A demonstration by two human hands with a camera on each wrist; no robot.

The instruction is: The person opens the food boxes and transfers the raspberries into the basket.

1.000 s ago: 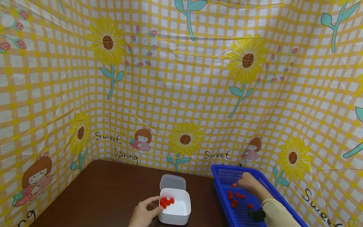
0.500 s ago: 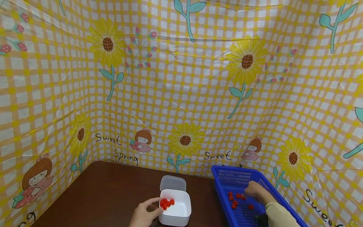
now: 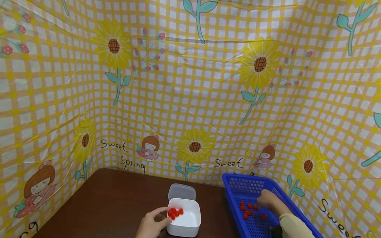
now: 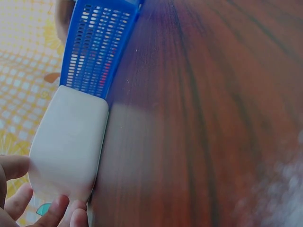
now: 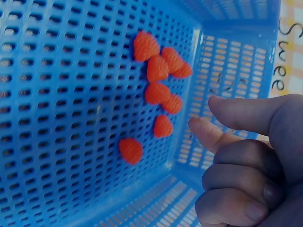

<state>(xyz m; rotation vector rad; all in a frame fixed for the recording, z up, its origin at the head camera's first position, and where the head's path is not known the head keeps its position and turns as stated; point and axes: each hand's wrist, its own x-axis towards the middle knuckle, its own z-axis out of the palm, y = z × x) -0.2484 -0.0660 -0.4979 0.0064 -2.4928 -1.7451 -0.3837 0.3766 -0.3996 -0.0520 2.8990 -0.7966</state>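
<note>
Right hand (image 3: 269, 200) has shifted nearer in blue basket (image 3: 245, 185), thumb and forefinger parted; left hand (image 3: 152, 221) grips white box (image 3: 186, 229)

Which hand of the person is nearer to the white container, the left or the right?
The left. The left hand touches the left side of the white container. The right hand is farther off, to the container's right, over the blue basket.

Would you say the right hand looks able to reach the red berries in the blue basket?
Likely yes: the right hand is over the blue basket, with nothing visible blocking the red berries.
</note>
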